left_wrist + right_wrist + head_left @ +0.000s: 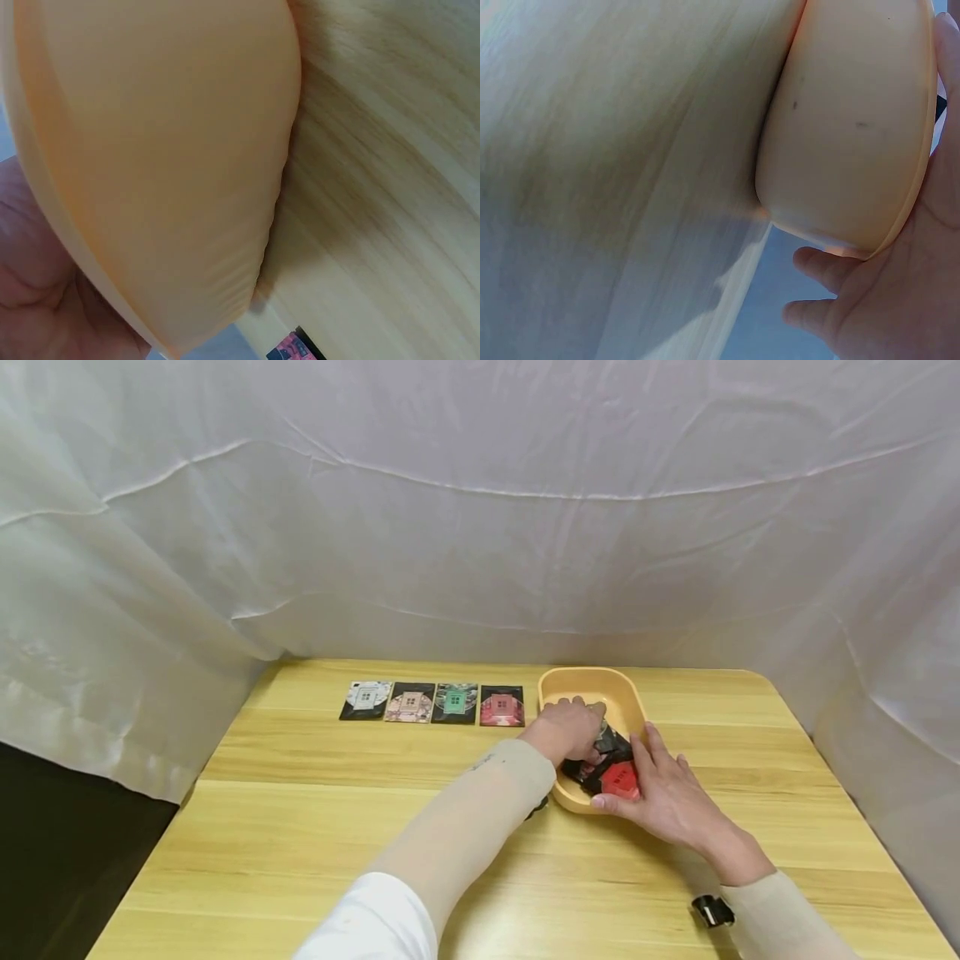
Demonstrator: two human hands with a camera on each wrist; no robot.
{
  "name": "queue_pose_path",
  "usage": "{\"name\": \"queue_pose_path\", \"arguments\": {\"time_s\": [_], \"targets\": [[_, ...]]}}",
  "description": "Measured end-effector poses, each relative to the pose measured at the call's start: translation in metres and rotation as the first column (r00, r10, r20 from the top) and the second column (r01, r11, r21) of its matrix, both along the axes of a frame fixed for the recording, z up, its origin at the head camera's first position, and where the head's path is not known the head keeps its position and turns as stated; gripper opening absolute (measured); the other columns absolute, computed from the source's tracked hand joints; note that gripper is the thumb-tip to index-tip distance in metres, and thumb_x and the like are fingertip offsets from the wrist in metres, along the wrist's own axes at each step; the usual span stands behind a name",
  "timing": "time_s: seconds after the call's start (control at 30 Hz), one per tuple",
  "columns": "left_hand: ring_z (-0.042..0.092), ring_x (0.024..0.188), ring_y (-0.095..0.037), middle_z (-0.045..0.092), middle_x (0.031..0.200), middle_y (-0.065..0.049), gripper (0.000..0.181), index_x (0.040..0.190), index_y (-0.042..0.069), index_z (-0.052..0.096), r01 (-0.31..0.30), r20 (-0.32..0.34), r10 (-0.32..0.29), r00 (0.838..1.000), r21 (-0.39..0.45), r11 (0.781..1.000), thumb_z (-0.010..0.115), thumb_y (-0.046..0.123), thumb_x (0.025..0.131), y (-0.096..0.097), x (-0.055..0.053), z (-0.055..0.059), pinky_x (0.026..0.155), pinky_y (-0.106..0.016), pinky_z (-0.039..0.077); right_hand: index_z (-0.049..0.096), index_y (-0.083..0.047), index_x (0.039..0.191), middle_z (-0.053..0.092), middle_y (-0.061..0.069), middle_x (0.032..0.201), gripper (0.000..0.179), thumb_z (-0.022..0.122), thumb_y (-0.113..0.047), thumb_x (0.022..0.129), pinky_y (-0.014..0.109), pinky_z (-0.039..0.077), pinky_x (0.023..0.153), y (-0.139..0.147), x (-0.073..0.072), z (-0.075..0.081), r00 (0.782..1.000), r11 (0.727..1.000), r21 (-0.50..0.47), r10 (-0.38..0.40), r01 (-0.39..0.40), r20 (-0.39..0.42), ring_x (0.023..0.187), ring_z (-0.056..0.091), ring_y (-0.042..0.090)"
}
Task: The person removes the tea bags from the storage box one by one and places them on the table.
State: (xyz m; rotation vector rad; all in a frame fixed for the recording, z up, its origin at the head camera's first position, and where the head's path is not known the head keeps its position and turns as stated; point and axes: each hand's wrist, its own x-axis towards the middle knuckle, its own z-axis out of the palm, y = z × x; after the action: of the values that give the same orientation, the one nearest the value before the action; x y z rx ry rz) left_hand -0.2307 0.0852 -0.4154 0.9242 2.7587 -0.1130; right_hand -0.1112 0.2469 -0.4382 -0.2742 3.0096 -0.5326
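An orange-yellow plastic bin (592, 681) stands right of the table's middle, with several dark packets inside, one bearing a red label (620, 780). My left hand (567, 727) reaches over the bin's left rim and down among the packets. Its fingertips are partly hidden, so I cannot tell whether it pinches one. My right hand (670, 789) rests on the bin's right side, fingers spread, thumb at the near rim. In the right wrist view, two fingers (821, 270) extend past the end of the bin wall (847, 135). The left wrist view is mostly filled by the bin's outer wall (157, 165).
Left of the bin, a row of flat packets lies on the wooden table (300, 835): white (365, 700), beige-pink (410, 702), green (454, 702) and red (502, 706). A dark object (537, 808) shows partly beneath the left forearm. Pale curtain (480, 552) hangs behind the table.
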Motion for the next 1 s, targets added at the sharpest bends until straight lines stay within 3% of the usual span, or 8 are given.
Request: {"name": "queue_pose_path", "arguments": {"time_s": [0.27, 0.5, 0.77, 1.0], "targets": [[0.058, 0.128, -0.025, 0.055, 0.148, -0.006, 0.088, 0.164, 0.029, 0.032, -0.009, -0.008, 0.009, 1.0, 0.023, 1.0, 0.078, 0.051, 0.092, 0.004, 0.004, 0.004, 0.102, -0.037, 0.056, 0.019, 0.011, 0.163, 0.003, 0.036, 0.171, 0.125, 0.065, -0.078, 0.088, 0.08, 0.019, 0.117, -0.001, -0.001, -0.001, 1.0, 1.0, -0.009, -0.003, 0.003, 0.019, 0.152, 0.026, 0.058], [0.039, 0.146, -0.027, 0.039, 0.162, -0.005, 0.096, 0.167, 0.043, 0.022, -0.027, -0.01, 0.026, 1.0, -0.048, 0.998, 0.081, 0.044, 0.09, 0.004, 0.011, 0.012, 0.111, -0.048, 0.049, 0.022, 0.011, 0.162, 0.005, 0.037, 0.171, 0.124, 0.066, -0.078, 0.088, 0.08, 0.02, 0.117, -0.002, 0.0, 0.0, 1.0, 1.0, -0.007, -0.004, 0.004, 0.011, 0.151, 0.029, 0.059], [0.04, 0.137, -0.027, 0.039, 0.156, -0.004, 0.072, 0.156, 0.042, 0.048, 0.03, -0.059, -0.034, 0.998, -0.081, 0.996, 0.08, 0.045, 0.091, -0.001, 0.013, 0.016, 0.106, -0.043, 0.051, 0.021, 0.01, 0.163, 0.005, 0.037, 0.171, 0.123, 0.067, -0.076, 0.088, 0.08, 0.021, 0.117, -0.003, -0.001, 0.002, 1.0, 1.0, -0.005, -0.007, 0.007, 0.014, 0.152, 0.027, 0.058], [0.042, 0.132, -0.026, 0.042, 0.151, -0.004, 0.069, 0.154, 0.038, 0.049, 0.028, -0.073, -0.034, 0.997, -0.07, 0.997, 0.078, 0.045, 0.092, 0.002, 0.011, 0.02, 0.104, -0.04, 0.054, 0.02, 0.011, 0.163, 0.003, 0.036, 0.171, 0.124, 0.066, -0.077, 0.088, 0.08, 0.021, 0.117, -0.002, -0.001, 0.002, 1.0, 1.0, -0.005, -0.008, 0.008, 0.022, 0.151, 0.027, 0.059]]}}
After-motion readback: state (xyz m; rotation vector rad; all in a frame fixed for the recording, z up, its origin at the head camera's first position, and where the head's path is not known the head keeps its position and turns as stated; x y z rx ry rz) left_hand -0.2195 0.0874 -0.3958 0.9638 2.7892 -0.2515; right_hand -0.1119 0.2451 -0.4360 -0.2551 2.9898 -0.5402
